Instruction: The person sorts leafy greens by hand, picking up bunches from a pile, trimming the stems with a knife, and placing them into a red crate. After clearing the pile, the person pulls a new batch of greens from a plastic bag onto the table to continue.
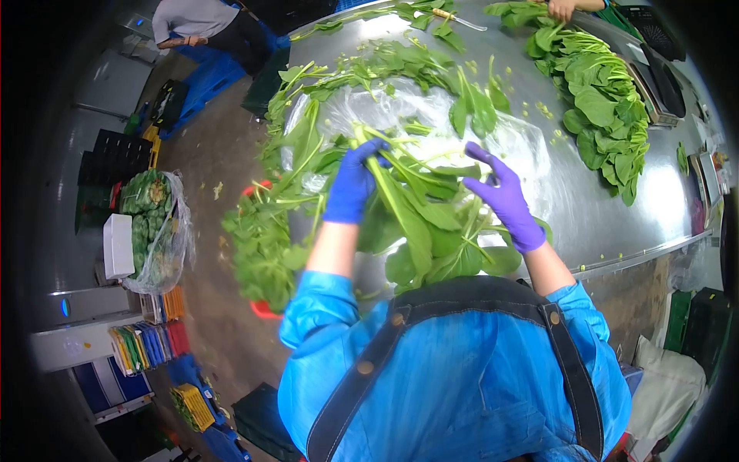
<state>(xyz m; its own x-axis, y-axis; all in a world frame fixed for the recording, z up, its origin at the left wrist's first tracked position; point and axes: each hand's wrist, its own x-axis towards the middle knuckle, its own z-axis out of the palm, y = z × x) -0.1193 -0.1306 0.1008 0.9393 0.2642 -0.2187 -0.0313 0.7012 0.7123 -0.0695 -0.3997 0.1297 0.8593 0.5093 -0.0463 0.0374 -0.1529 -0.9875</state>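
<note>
My left hand (355, 179), in a blue glove, is closed around the pale stems of a bunch of leafy greens (416, 223). Their broad leaves hang down toward my apron. To the right of the bunch, my right hand (504, 196), in a purple glove, has its thumb and fingers apart, with stem ends close to the fingertips. Beneath the hands lies a clear plastic sheet (508, 146) with leaf scraps on it. More loose greens (392, 58) curve around the sheet's far and left sides.
A long row of greens (600, 115) lies along the metal table (654, 223) at right. A knife (458, 19) rests at the far end. Another person's hand (562, 8) touches greens there. A red basket (264, 309) heaped with greens stands left; a second person (208, 31) is beyond.
</note>
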